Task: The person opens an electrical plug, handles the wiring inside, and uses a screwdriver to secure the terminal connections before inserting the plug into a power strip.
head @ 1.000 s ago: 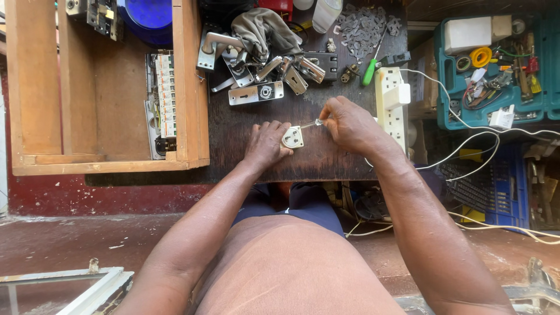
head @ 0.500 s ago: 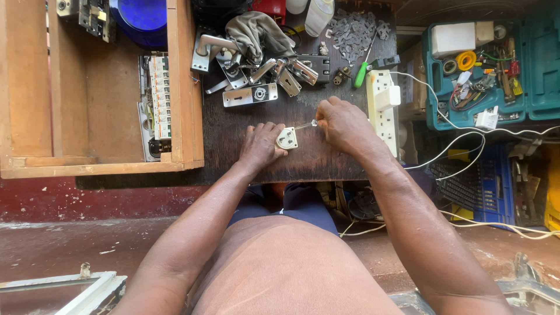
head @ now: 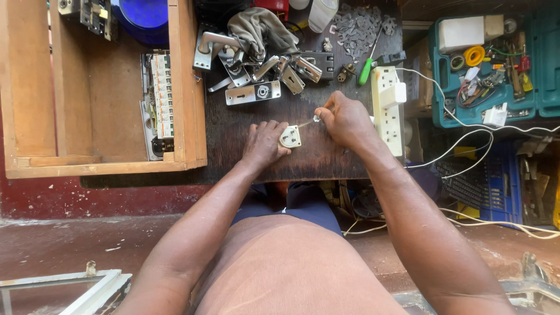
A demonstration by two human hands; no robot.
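Your left hand (head: 263,146) presses a white plug (head: 290,136) flat on the dark desk (head: 326,160), close to its near edge, fingers clamped around the plug's left side. Your right hand (head: 345,119) is clenched on a thin tool (head: 308,122) whose tip reaches the plug's top. A power strip (head: 388,111) lies along the desk's right edge, and door handles (head: 256,73) are piled toward the far edge beside a green screwdriver (head: 366,70).

A cream plug (head: 290,137), a green-handled screwdriver (head: 366,71), a teal toolbox (head: 542,64), a blue bowl (head: 144,16).
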